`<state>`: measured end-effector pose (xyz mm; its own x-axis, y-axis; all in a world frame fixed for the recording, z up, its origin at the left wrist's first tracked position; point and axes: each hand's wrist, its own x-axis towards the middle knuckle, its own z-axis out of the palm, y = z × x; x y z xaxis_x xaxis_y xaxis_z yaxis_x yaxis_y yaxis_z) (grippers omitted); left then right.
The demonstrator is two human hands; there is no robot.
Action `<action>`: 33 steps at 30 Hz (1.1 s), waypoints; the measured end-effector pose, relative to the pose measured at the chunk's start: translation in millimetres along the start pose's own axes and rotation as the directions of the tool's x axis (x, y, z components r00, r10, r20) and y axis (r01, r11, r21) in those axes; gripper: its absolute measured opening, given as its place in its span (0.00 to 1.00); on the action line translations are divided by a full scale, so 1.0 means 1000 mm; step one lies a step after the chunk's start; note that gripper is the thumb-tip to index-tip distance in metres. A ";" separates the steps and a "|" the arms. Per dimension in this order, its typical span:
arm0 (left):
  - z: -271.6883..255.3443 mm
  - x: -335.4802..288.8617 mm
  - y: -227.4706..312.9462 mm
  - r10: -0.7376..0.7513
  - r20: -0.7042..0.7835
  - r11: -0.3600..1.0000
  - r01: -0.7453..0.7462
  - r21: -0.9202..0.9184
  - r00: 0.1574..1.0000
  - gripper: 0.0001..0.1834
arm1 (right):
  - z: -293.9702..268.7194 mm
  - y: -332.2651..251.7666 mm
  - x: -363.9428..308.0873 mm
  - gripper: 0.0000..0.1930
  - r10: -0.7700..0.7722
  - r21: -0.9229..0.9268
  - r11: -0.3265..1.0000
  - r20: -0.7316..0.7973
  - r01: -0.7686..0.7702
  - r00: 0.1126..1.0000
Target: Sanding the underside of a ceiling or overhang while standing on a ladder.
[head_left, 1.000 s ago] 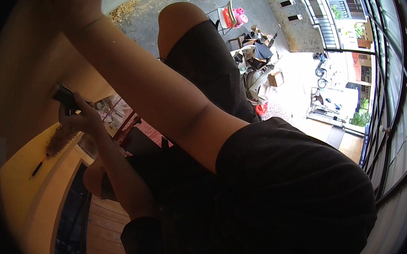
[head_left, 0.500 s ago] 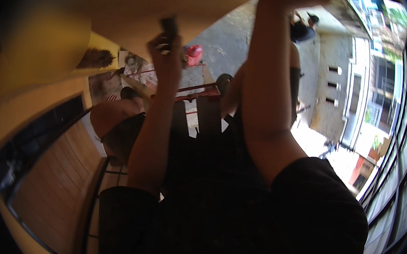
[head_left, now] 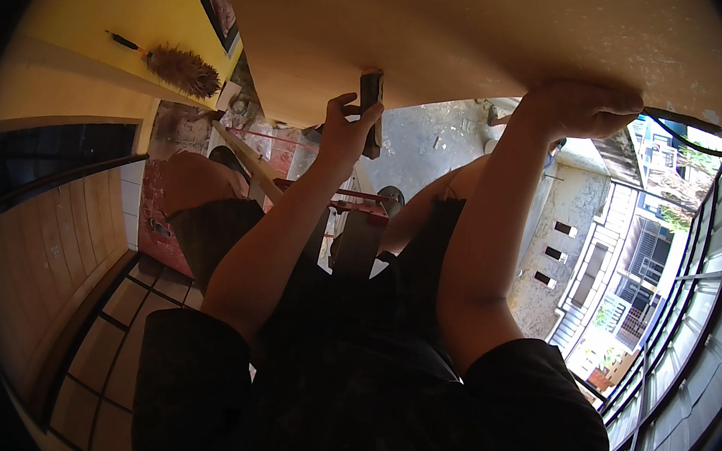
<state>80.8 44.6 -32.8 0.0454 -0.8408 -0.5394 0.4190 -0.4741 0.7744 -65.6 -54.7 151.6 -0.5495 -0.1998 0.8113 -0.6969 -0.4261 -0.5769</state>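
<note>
Left hand (head_left: 347, 137): grip closed on a dark rectangular block (head_left: 371, 89) at the tan flat panel (head_left: 454, 40). Right hand (head_left: 573, 111) against panel; grip contents cannot be told. Pale flecks (head_left: 711, 116) suggest work unfinished.

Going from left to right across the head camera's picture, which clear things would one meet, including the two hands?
Feather duster → left hand, holding a dark oblong block → right hand, at the edge of the brown board → metal-sheet wall with dark bars.
</note>
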 end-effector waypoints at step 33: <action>-0.017 0.014 -0.011 -0.038 0.164 0.994 0.054 -0.095 0.986 0.31 | -0.121 -0.022 -0.155 0.29 0.713 -0.541 0.610 0.694 -0.580 0.102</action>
<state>92.0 42.7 -54.4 -0.1199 -0.8536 -0.5069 0.5048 -0.4921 0.7092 -20.9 92.7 27.5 -0.2332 -0.9363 -0.2625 -0.3557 0.3334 -0.8731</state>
